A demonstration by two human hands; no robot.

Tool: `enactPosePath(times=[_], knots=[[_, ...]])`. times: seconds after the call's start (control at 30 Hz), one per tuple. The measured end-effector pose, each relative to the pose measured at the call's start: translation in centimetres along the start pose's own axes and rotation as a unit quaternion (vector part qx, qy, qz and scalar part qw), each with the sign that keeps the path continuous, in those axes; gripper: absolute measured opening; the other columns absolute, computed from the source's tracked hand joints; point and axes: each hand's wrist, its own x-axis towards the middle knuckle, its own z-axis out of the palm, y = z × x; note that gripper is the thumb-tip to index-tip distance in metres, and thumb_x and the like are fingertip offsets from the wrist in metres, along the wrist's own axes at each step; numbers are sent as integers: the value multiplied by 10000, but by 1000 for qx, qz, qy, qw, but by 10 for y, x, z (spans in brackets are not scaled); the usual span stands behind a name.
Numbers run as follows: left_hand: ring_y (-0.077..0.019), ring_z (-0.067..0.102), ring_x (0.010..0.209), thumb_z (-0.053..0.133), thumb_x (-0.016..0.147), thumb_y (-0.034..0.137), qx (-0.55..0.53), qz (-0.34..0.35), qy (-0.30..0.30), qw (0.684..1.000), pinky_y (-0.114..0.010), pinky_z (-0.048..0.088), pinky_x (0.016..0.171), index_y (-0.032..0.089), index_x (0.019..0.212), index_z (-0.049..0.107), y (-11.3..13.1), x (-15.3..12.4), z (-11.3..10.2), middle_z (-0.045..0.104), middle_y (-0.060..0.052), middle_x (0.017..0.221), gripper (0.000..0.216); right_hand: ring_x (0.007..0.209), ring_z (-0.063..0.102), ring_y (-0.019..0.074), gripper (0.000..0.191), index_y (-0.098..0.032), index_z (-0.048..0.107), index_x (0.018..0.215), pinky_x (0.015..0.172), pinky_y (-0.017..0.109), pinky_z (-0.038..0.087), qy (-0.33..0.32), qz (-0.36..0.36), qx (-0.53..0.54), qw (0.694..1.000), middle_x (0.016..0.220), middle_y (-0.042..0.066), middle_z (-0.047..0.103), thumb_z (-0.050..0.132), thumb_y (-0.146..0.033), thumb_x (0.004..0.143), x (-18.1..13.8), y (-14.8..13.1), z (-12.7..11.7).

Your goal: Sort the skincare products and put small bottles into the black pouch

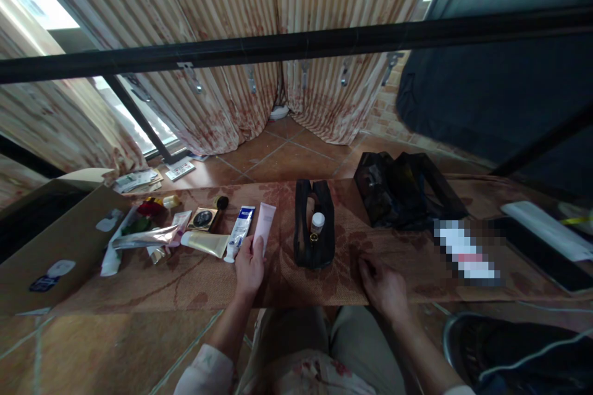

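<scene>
My left hand point(250, 268) is closed around a pale pink squeeze tube point(265, 220), holding it by its lower part. A white and blue tube point(241, 228) lies right beside that hand, partly behind the fingers. Ahead and between my hands, an unzipped black mesh pouch point(301, 241) sits on the cloth; inside are a white-capped bottle point(317, 222) and a small gold-topped item point(314, 238). My right hand point(384, 290) rests on the cloth to the right of the pouch, its fingers curled in, with nothing visible in them.
Left of my hands lie a cream tube point(206, 244), a gold compact point(202, 218), a silver tube point(148, 237) and other cosmetics. A cardboard box point(88, 228) stands at the left end. Black mesh bags point(393, 191) and a dark tablet-like slab point(542, 253) are on the right.
</scene>
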Motion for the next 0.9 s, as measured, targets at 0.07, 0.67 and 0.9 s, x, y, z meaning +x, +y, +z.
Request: enactPosePath(times=[0.07,0.67,0.9], knots=[[-139,532,533,431,890,513,2,1,-1,1000,-251,434,517,176,908,591,0,0,0,552,17,647,374,749,665,183,316,-222,661,1016,636,251,418,-2,-2,1,1000,914,54,718,427,-395,895,0,-1,-1],[-157,565,584,442,873,532,7,-5,-2,1000,-263,460,534,179,950,599,2,-1,0,597,-8,719,394,739,661,187,325,-231,659,1019,626,258,408,-8,-1,-8,1000,900,52,720,419,-410,893,0,2,0],[-186,576,668,433,880,518,37,20,-7,999,-284,464,596,170,968,607,-1,0,0,617,-31,739,399,677,651,170,341,-222,668,1020,589,244,392,0,-5,-10,1000,842,55,718,415,-412,893,0,1,-1]])
